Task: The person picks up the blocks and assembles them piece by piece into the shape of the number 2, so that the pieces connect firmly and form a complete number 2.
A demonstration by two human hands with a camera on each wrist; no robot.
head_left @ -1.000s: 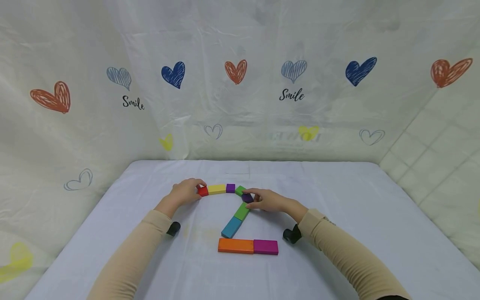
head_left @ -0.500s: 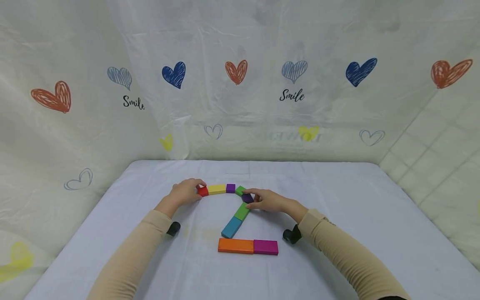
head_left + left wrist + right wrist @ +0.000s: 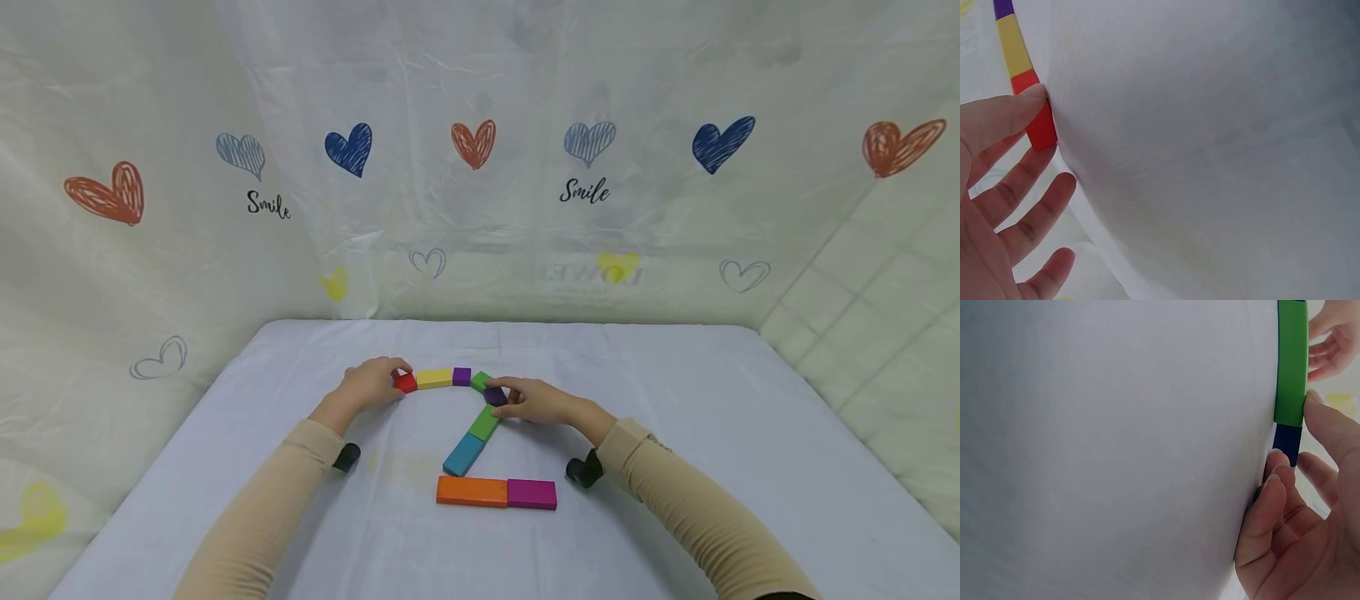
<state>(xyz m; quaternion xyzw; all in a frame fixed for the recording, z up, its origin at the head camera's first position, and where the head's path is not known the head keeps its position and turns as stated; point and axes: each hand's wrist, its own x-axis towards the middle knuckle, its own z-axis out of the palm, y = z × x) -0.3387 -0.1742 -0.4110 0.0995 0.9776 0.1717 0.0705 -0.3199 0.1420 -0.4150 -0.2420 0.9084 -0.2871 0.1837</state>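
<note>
My left hand (image 3: 367, 383) pinches a red block (image 3: 406, 383) at the left end of a curved row of blocks. In the left wrist view the thumb lies over that block, with the other fingers spread below. To the red block's right come a yellow block (image 3: 435, 379), a purple block (image 3: 461, 377) and a small green block (image 3: 481, 381). Around a dark purple block (image 3: 495, 397) at the bend, my right hand (image 3: 540, 402) holds thumb and index finger. A longer green block (image 3: 483, 422) and a blue block (image 3: 462, 454) slant down from there.
Nearer me, an orange block (image 3: 472, 492) and a magenta block (image 3: 532, 494) lie end to end, just below the blue one. A white cloth covers the table (image 3: 645, 375). Behind it hangs a pale curtain (image 3: 525, 217) printed with hearts.
</note>
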